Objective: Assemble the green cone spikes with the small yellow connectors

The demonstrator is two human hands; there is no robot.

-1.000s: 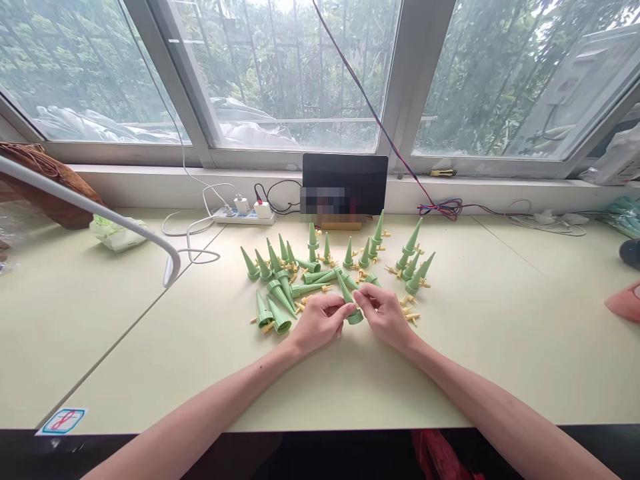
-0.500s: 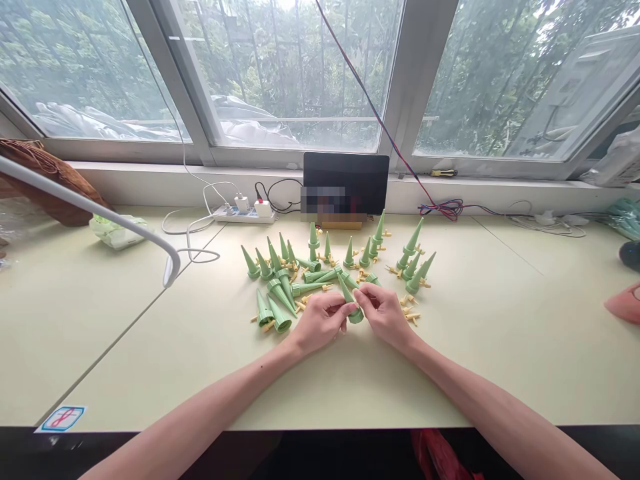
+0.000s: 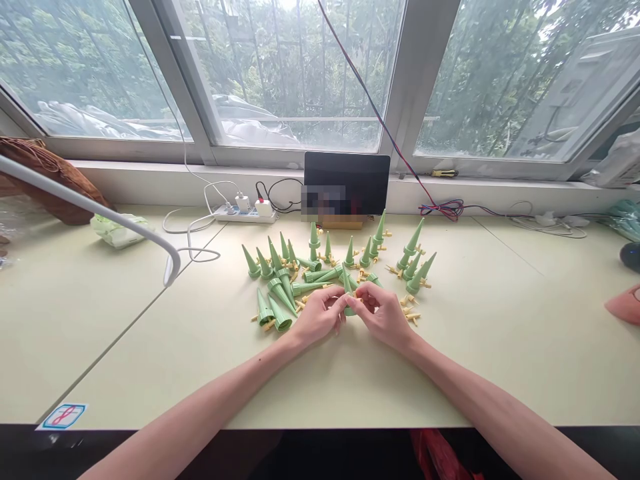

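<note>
Between my two hands a green plastic plant watering spike (image 3: 347,279) stands nearly upright, its tip pointing away from me. My left hand (image 3: 323,312) grips its base from the left, thumb against the collar. From the right, the fingers of my right hand (image 3: 381,312) pinch at the same base, by a small yellow valve (image 3: 358,299) at its side; the fingers partly cover it. Just beyond my hands lies a pile of loose green spikes (image 3: 280,293), mixed with small yellow valves (image 3: 411,316). Several more spikes (image 3: 420,272) stand upright with yellow valves on their sides.
A dark screen (image 3: 347,183) on a cardboard stand is at the back by the window. A power strip (image 3: 245,213) with white cables lies left of it. A white curved metal bar (image 3: 100,217) crosses the left side. Bundled red and blue wires (image 3: 445,209) lie at the back right.
The spike in my hands has tilted more upright and shifted slightly left. My right fingers have moved lower, towards its base; the yellow valve now shows beside it.
</note>
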